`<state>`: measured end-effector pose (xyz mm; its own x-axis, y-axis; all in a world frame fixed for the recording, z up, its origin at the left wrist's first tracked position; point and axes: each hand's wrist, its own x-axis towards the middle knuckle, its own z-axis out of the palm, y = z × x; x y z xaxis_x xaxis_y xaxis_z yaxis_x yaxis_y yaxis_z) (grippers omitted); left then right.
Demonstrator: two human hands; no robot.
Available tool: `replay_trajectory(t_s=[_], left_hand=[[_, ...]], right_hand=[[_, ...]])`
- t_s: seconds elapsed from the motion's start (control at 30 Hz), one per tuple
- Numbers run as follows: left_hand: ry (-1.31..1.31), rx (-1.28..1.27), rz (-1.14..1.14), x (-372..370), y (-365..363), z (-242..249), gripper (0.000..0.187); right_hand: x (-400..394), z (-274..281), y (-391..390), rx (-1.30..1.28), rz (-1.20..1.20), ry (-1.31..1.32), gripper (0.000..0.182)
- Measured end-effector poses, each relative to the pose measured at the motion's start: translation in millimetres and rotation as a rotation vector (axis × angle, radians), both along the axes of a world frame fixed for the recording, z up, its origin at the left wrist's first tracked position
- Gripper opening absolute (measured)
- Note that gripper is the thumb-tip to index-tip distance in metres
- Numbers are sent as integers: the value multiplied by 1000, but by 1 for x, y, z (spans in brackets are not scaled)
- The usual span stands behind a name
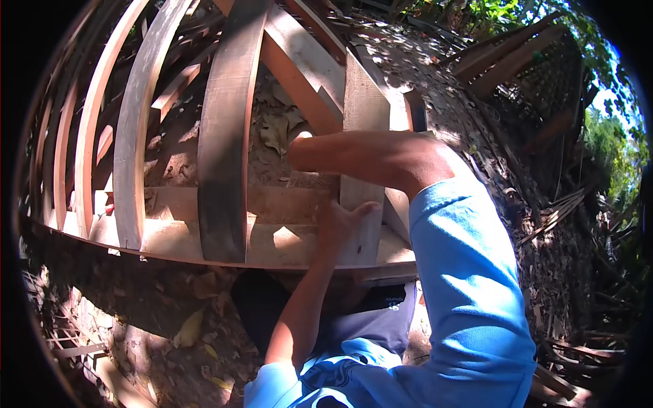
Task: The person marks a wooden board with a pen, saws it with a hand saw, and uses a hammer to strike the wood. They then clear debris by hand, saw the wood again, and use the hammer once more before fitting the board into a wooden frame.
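Observation:
In the head view, my left hand [339,221] is wrapped round the left edge of a short wooden board [365,105] at the frame's near right corner. Its thumb lies across the board's face and its fingers are hidden behind the edge. My right arm crosses over the same board, bent at the elbow. At its end, my right hand [303,151] is just left of the board, inside the frame; its fingers are turned away, so what they hold, if anything, does not show. A long bottom rail [289,238] runs under the left hand.
Several curved-looking wooden slats [228,129] stand along the frame to the left. A diagonal brace [299,78] lies behind the hands. Dry leaves [190,330] cover the ground, and stacked timber [507,61] rests at the back right under green foliage.

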<state>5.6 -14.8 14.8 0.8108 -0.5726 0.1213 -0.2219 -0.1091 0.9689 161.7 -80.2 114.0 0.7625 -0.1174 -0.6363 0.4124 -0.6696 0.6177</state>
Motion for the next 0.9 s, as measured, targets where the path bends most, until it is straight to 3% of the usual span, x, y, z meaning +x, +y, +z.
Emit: replay_trajectory(t_s=[0.17, 0.27, 0.33, 0.5, 0.53, 0.67, 0.7, 0.73, 0.77, 0.83, 0.87, 0.9], left_hand=[[105, 191, -41, -1, 9, 19, 83], [-59, -56, 107, -7, 3, 9, 88], [-88, -30, 119, -5, -1, 0, 88], [-32, 20, 80, -2, 0, -2, 89], [-56, 4, 89, -3, -2, -6, 88], [53, -81, 4, -6, 0, -2, 82], [76, 8, -6, -6, 5, 5, 82], [103, 94, -16, -5, 9, 19, 81], [130, 178, -27, -7, 11, 24, 80], [101, 167, 3, -9, 9, 13, 83], [71, 159, 29, -5, 5, 12, 84], [60, 112, 24, -4, 4, 12, 85]], right_hand=[[16, 0, 7, -82, -68, -146, 40], [20, -5, 9, -141, -108, -203, 40], [23, -7, 13, -179, -121, -227, 40], [65, 2, -3, 10, 104, -237, 35], [48, 32, 5, 5, 194, -171, 22], [-57, 126, 17, 570, 243, -627, 16], [-100, 148, 29, 658, 241, -741, 21], [-135, 170, 37, 907, 19, -788, 27], [-182, 193, 42, 1060, -6, -900, 28], [-251, 189, 18, 1329, -37, -1259, 27], [-288, 182, 17, 1668, -85, -1433, 36], [-321, 178, 12, 1577, -25, -1629, 45]])
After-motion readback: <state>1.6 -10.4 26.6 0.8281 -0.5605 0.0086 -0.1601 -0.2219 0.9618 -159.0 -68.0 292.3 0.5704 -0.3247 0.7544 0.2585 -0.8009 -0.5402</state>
